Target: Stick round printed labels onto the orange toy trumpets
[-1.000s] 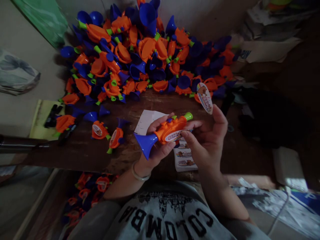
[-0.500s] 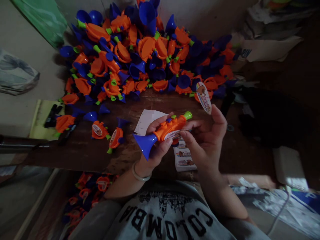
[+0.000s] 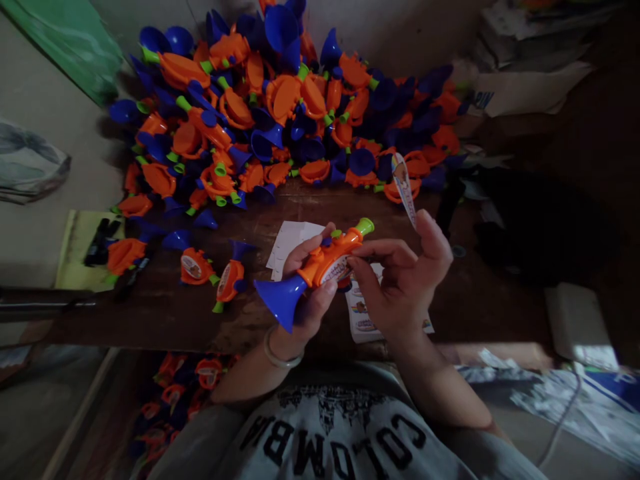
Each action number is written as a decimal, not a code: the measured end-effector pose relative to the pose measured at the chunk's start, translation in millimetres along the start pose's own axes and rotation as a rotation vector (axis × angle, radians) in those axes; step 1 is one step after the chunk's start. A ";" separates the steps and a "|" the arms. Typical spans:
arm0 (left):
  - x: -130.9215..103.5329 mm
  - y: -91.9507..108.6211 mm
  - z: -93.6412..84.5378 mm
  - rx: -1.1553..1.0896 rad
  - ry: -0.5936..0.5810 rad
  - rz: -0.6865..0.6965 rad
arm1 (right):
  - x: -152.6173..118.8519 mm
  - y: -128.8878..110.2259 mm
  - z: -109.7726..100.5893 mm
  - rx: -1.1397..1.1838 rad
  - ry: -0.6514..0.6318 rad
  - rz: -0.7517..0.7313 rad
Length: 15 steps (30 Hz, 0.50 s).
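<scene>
Holding toy trumpet [image 3: 311, 270], hands [image 3: 407, 283] near table edge [image 3: 165, 346], pile [image 3: 283, 100] beyond — gap [image 3: 345, 204] between

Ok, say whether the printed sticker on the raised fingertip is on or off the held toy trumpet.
Off: the printed sticker sticks up from the right hand, apart from the toy trumpet in the left hand.

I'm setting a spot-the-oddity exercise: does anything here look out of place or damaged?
Yes: a sticker sticks up from a fingertip of the right hand, odd because it isn't lying flat. The toy trumpet in the left hand shows no clear damage.
</scene>
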<state>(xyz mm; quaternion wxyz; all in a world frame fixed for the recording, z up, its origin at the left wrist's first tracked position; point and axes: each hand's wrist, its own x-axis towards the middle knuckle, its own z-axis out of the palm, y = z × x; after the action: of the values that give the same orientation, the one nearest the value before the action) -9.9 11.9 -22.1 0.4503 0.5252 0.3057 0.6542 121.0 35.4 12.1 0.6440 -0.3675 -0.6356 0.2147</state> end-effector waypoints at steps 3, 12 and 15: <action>-0.2 1.3 0.6 0.008 0.007 0.005 | -0.1 -1.6 2.4 -0.011 0.006 0.008; -3.1 6.3 -3.5 0.066 0.050 0.014 | 3.9 -5.0 -10.5 -0.316 0.101 0.018; -1.9 9.0 -4.8 0.070 0.060 0.002 | 6.7 4.0 -13.6 -0.210 0.067 0.118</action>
<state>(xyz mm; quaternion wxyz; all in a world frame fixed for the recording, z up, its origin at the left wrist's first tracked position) -16.9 6.8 -16.3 0.4215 0.5210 0.3415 0.6591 135.7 40.2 14.7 0.6089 -0.4768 -0.6101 0.1723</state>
